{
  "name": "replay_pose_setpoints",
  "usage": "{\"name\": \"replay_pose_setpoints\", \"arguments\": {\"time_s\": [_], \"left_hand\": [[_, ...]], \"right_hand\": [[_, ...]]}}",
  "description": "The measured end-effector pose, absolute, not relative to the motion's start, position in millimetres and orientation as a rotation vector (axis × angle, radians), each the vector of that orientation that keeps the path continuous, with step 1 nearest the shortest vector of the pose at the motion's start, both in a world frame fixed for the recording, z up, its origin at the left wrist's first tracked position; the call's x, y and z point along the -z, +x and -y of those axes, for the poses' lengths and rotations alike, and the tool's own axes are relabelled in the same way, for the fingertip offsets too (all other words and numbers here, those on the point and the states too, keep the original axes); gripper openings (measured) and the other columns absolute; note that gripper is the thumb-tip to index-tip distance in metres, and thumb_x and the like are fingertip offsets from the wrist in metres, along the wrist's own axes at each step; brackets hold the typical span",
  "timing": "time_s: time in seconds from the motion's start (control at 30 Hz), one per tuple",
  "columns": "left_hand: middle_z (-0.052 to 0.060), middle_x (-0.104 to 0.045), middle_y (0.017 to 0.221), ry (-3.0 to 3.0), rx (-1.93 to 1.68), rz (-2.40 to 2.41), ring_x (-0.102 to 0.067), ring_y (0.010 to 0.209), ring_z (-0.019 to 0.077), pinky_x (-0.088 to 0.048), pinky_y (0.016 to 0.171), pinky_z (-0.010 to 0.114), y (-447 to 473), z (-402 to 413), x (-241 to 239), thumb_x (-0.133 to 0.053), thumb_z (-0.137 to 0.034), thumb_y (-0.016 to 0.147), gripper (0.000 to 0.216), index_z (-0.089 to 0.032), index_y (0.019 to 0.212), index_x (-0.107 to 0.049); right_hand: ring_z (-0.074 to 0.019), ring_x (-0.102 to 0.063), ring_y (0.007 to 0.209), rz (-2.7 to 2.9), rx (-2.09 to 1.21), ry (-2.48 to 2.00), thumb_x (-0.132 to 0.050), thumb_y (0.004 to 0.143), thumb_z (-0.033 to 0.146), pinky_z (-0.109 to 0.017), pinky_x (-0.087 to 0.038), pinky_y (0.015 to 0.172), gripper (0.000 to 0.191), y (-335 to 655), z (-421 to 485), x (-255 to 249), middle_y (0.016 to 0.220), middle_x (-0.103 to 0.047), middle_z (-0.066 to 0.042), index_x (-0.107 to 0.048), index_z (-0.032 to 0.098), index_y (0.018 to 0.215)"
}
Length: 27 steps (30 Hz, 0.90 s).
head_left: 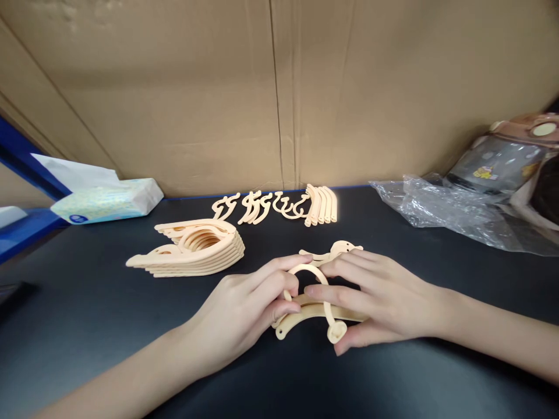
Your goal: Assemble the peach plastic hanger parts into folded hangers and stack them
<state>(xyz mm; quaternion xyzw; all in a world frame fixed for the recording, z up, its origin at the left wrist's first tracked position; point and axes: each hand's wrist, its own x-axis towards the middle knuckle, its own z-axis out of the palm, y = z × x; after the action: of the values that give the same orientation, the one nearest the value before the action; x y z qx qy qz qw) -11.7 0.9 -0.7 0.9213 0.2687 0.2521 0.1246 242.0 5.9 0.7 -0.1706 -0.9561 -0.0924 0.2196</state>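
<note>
Both my hands meet over a cream plastic hanger part (312, 311) lying on the black table (87, 326). My left hand (244, 311) pinches its left end with curled fingers. My right hand (379, 299) presses on it from the right, fingers closed over the curved arm and its round tip. A thin arched piece rises between my fingertips. Another flat cream piece (338, 250) lies just behind my right hand.
A stack of several cream hanger bodies (192, 250) sits left of centre. A row of hooks and arms (279, 206) lies by the cardboard wall (279, 87). A tissue pack (105, 198) is at the left, crumpled clear plastic (449, 212) and a bottle (502, 157) at the right.
</note>
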Motion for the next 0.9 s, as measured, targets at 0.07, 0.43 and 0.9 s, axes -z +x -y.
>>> {"name": "replay_pose_setpoints", "arguments": {"time_s": [0.07,0.43,0.9], "left_hand": [[0.006,-0.056,0.134,2.666,-0.732,-0.776,-0.066,0.091,0.0097,-0.049,0.070,0.017,-11,-1,0,-0.042,-0.021,0.100,0.010,-0.022,0.091,-0.046],[0.008,-0.056,0.128,2.683,-0.809,-0.873,-0.063,0.100,0.0144,-0.054,0.074,0.023,-13,-2,2,-0.052,-0.025,0.096,0.032,-0.023,0.125,-0.040],[0.008,-0.058,0.125,2.880,-0.617,-0.583,-0.053,0.113,0.0229,-0.044,0.093,0.032,-10,0,-3,-0.062,-0.032,0.088,0.019,-0.019,0.082,-0.050]], "right_hand": [[-0.0221,-0.059,0.098,2.651,0.238,-0.476,-0.044,0.094,0.057,-0.034,-0.046,0.082,0.049,242,-6,-1,0.107,-0.064,-0.010,-0.054,0.018,0.122],[-0.0170,-0.058,0.082,2.491,-0.020,-0.612,-0.056,0.090,0.054,-0.029,-0.048,0.072,0.041,249,-11,0,0.096,-0.060,-0.008,-0.059,0.016,0.105],[-0.0121,-0.053,0.078,2.245,-0.468,-0.825,-0.074,0.081,0.034,-0.025,-0.046,0.070,0.031,252,-20,6,0.092,-0.055,-0.001,-0.062,0.020,0.105]]}}
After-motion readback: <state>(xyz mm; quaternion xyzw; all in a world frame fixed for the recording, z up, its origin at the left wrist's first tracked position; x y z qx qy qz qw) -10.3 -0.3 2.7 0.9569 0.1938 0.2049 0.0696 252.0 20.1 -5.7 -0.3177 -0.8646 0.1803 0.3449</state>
